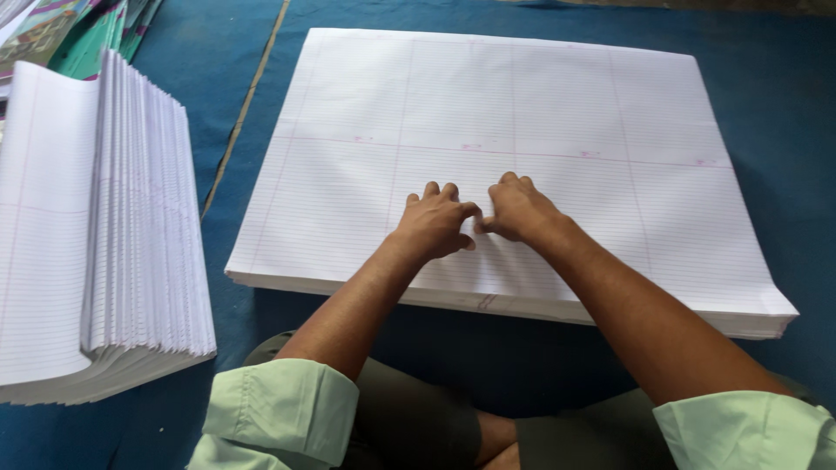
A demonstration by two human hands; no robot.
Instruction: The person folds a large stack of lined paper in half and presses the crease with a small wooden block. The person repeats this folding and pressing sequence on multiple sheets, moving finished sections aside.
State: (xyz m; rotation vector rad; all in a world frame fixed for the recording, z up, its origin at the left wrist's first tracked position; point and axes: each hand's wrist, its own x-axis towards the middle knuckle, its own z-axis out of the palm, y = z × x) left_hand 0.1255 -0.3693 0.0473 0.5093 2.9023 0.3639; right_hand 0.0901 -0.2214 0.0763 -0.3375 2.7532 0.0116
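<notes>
A big flat stack of large white ruled paper sheets (540, 113) lies on a blue mat in front of me. Both my hands rest side by side on the top sheet, near its front middle. My left hand (433, 224) lies knuckles up with its fingers curled and thumb tip against the paper. My right hand (517, 207) sits next to it, fingers bent, pinching at the sheet's surface where the two hands meet. Whether a sheet is lifted between the fingers cannot be told.
At my left stands a pile of folded ruled sheets (131, 218), stepped like a fan. Coloured printed covers (78, 30) lie at the far left corner. The blue mat (766, 96) shows around the stack. My crossed legs and pale green sleeves fill the bottom.
</notes>
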